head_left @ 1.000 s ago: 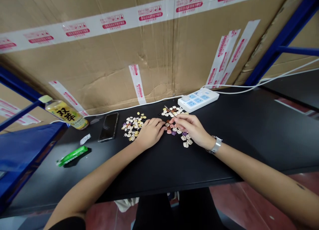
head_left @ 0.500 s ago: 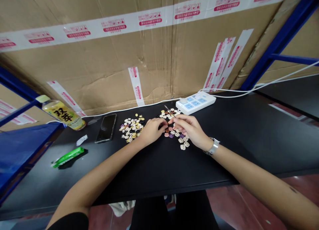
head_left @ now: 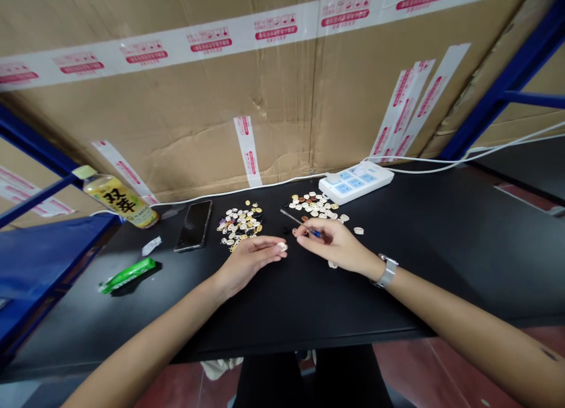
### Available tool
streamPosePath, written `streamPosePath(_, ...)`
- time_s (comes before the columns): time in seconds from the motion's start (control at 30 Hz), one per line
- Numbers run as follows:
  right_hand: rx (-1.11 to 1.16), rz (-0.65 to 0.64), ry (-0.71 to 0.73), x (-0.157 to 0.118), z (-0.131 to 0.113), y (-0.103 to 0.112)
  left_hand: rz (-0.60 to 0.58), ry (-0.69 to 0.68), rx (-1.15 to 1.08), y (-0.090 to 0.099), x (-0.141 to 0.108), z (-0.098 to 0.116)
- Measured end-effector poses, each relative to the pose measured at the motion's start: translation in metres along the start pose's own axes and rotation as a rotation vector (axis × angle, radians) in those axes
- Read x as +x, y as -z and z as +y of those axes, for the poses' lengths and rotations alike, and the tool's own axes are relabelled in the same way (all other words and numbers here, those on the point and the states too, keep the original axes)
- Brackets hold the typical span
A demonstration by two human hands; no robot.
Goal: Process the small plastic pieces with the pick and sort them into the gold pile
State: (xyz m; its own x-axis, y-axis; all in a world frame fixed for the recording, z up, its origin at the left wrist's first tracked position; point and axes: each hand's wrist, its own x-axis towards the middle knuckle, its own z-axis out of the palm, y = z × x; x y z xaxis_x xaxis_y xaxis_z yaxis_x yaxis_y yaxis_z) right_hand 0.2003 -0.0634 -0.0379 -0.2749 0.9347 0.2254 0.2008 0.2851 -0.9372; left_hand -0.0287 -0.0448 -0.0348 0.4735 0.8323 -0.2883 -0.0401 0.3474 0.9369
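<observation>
Pinching a small, off-white, rounded flat piece (head_left: 282,247) between thumb and fingertips, the left hand (head_left: 252,259) holds it near the right hand (head_left: 332,243), which is clamped on a thin, blue-handled metal tool (head_left: 295,219), its tip apart from the piece.

Low-sheen tabletop (head_left: 273,314), creased cardboard (head_left: 185,122), glossy tape (head_left: 245,33), smooth plastic power strip (head_left: 356,183), shiny metal wristband (head_left: 387,271), metal-shafted tool (head_left: 293,218)
</observation>
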Motion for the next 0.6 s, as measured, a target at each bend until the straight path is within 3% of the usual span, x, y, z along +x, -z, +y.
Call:
streamPosePath(0.17,-0.130,-0.100,0.001,-0.003,0.010,-0.008,-0.071,-0.023,-0.007,-0.006,0.003,-0.004)
streamPosePath(0.6,0.020,-0.168,-0.140,-0.006,0.000,-0.012,-0.227,-0.072,-0.117,-0.005,0.004,-0.014)
